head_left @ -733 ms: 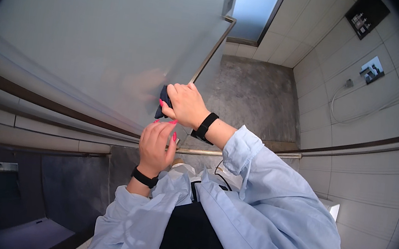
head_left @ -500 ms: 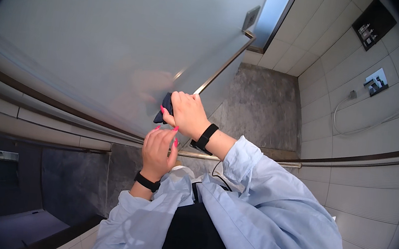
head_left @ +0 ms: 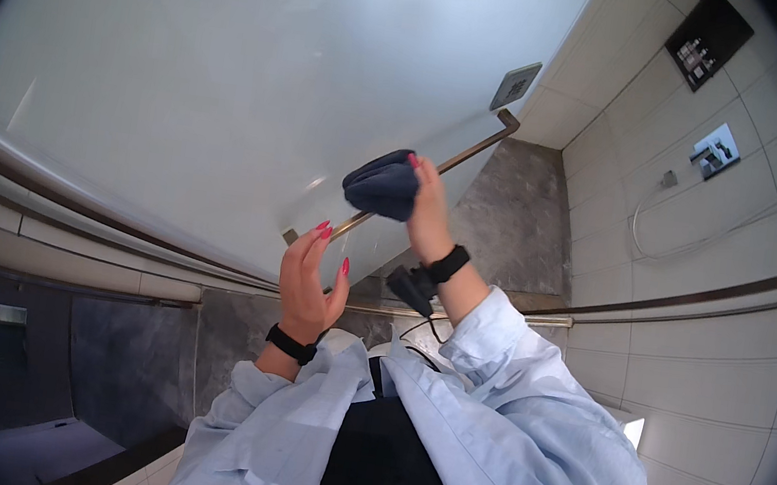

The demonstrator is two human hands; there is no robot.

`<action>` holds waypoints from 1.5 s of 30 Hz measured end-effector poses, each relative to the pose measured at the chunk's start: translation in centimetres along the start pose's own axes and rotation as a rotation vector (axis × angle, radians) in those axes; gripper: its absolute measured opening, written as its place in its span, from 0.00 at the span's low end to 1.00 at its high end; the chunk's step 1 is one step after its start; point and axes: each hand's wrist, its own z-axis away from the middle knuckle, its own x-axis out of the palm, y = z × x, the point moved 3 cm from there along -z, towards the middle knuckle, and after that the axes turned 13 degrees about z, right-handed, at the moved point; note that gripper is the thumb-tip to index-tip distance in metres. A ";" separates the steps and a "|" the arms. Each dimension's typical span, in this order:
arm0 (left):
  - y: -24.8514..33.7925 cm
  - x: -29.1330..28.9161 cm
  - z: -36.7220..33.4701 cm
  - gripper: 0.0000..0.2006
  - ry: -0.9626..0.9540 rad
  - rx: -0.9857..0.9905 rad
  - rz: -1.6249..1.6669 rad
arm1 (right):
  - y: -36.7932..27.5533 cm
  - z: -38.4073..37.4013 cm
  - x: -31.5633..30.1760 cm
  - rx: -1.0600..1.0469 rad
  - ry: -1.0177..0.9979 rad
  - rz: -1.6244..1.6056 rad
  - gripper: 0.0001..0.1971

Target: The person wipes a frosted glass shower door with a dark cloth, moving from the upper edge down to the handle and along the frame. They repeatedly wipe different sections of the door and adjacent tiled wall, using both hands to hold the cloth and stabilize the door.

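So there's a folded dark blue cloth (head_left: 383,183) up in front of the metal bar handle (head_left: 474,151) on the frosted glass door (head_left: 225,64), pinched along its right edge by the right hand (head_left: 430,214), though I honestly can't tell if it's touching the bar. That forearm slants up and leftward out of a rolled light blue sleeve (head_left: 530,359), black band (head_left: 447,264) on the wrist. The left hand (head_left: 306,286) is empty, fingers pointing up and a bit curved, thumb spread away, just beside the bar's lower end.
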 end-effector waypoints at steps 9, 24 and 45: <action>-0.4 5.7 -1.0 0.25 -0.204 -0.054 -0.112 | 0.0 7.7 -9.2 0.427 -0.220 -0.886 0.30; -0.3 8.0 0.6 0.14 -0.200 -0.120 -0.467 | -0.3 15.5 -14.5 0.529 0.008 -0.895 0.24; 13.3 11.7 -0.8 0.32 -0.397 0.068 0.286 | -7.9 17.4 -12.5 0.363 0.001 -0.890 0.27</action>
